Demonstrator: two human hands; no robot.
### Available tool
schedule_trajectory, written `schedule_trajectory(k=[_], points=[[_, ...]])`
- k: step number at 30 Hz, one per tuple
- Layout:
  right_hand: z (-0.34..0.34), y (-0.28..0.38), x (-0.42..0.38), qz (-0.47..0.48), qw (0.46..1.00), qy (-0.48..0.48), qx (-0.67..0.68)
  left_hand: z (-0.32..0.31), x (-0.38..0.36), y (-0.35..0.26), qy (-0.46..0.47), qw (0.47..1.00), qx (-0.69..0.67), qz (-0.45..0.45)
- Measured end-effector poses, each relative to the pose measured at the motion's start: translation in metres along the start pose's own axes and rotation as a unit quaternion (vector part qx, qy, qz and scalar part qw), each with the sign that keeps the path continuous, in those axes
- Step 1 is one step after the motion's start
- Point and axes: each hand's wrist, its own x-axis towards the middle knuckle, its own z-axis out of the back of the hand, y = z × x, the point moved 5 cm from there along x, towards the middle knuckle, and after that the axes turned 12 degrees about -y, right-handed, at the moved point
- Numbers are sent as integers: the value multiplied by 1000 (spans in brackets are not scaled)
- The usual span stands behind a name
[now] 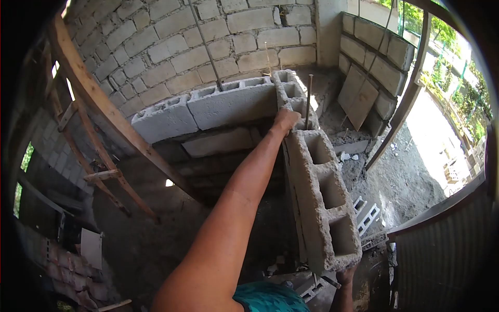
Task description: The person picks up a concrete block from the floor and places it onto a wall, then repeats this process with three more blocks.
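A long hollow concrete block (333, 203) lies lengthwise at centre right, its open cells facing up. My left hand (287, 120) is closed at its far end, where it meets another hollow block (283, 93); the fingertips are hidden. At the near end, my right hand (346, 274) holds the block from below, mostly covered by it. A thin metal rod (310, 96) stands upright just right of my left hand. Two more blocks, a left one (165, 120) and a longer-looking one (234, 106), form a row running left from the corner.
Behind rises a block wall (171, 39) with a tall rebar (204, 41) before it. A slanted wooden beam (117, 117) and a wooden ladder-like frame (101, 151) stand left. Loose hollow blocks (367, 216) lie right, near corrugated sheeting (442, 260) and a wooden post (403, 109).
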Motion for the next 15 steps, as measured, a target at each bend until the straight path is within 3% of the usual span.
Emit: schedule_trajectory(k=[2, 3, 6, 12, 15], points=[[31, -70, -25, 105, 989, 18, -105, 2, 2, -4, 0, 999, 30, -15], [28, -68, -24, 103, 989, 24, -106, 6, -6, -10, -3, 999, 36, -12], [20, -43, -14, 16, 999, 29, -13, 9, -5, -14, -3, 999, 28, -17], [68, -131, -39, -8, 999, -34, -11, 11, 1, -12, -6, 999, 13, -40], [72, -133, -42, -33, 999, -41, 9, 12, 2, -13, 6, 998, 5, -55]])
